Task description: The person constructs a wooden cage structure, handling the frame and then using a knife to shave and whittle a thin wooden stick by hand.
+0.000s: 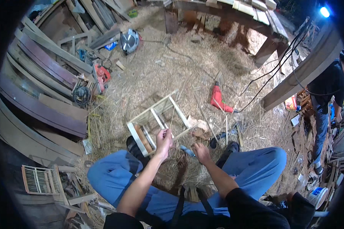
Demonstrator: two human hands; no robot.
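Note:
A thin wooden stick (174, 116) rises from my left hand (164, 140), whose fingers are closed around its lower end. Just beyond that hand a small wooden frame (155, 114) with crossbars lies on the straw-strewn ground, between my feet and the open floor. My right hand (201, 152) is curled to the right of it, fingers bent together. Beside its fingertips shows a short light-blue object (187, 150); whether the hand grips it or it lies behind, I cannot make out.
A red power drill (219, 100) with a black cord lies ahead to the right. A circular saw (130, 41) and a red power tool (102, 77) are at the left near stacked boards (46, 112). A slanted post (302, 78) and another person (325, 99) are at the right.

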